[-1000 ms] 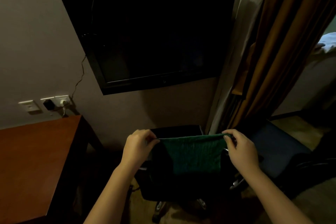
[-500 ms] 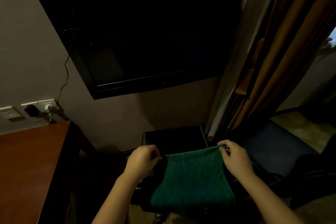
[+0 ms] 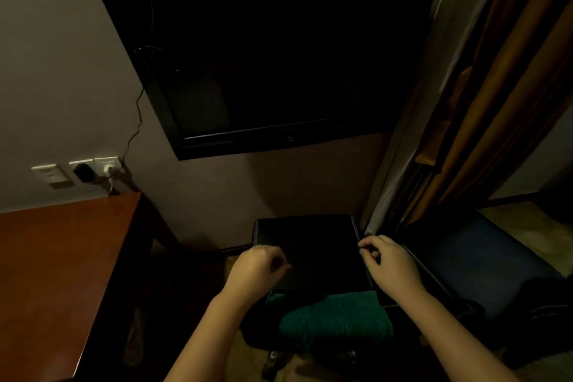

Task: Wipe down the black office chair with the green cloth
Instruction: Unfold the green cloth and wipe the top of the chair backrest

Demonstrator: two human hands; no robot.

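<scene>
Your left hand [image 3: 257, 270] hovers over the left part of the black office chair [image 3: 307, 251]. Its fingers are curled in toward the palm, the thumb close to the forefinger, and nothing shows between them. Your right hand [image 3: 389, 263] is at the chair's right edge, fingers curled as well, with the fingertips right at the edge trim. The light is too dim to tell whether they pinch the trim or only hang beside it.

Neither hand touches the green cloth [image 3: 338, 316]. It lies bunched on the near part of the chair, below and between your wrists. The heap is wider than it is deep, so its long axis runs left to right across the chair, and a small corner pokes out at its upper left. The chair's flat black panel stretches away from you toward the wall, and a caster [image 3: 273, 355] shows under the near edge.

A dark television [image 3: 279, 49] hangs on the wall above the chair, with a cable dropping to the wall sockets [image 3: 93, 169] on the left. A brown wooden desk [image 3: 62, 257] stands just left of the chair. On the right, curtains [image 3: 496, 87] hang close to the chair's far corner, and a blue cushioned seat [image 3: 483, 257] sits just beside your right forearm.
</scene>
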